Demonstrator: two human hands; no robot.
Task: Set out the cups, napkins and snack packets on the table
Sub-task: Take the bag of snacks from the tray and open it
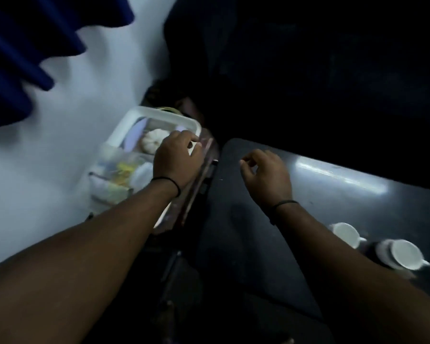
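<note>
A clear plastic bin with a white rim (157, 114) stands to the left of the dark table (246, 219). Inside it I make out a white crumpled napkin or cup (150, 141) and yellow snack packets (126, 170), all blurred. My left hand (175, 158) is over the bin's near right corner, fingers curled on the white rim. My right hand (266, 173) hovers above the table's left end, fingers loosely bent, holding nothing. Two white cups (346, 234) (405, 254) stand on the table at the right.
A blue curtain (23, 58) hangs at the upper left over a pale floor or wall. The area beyond the table is dark. A dark frame or chair part (196, 184) lies between bin and table.
</note>
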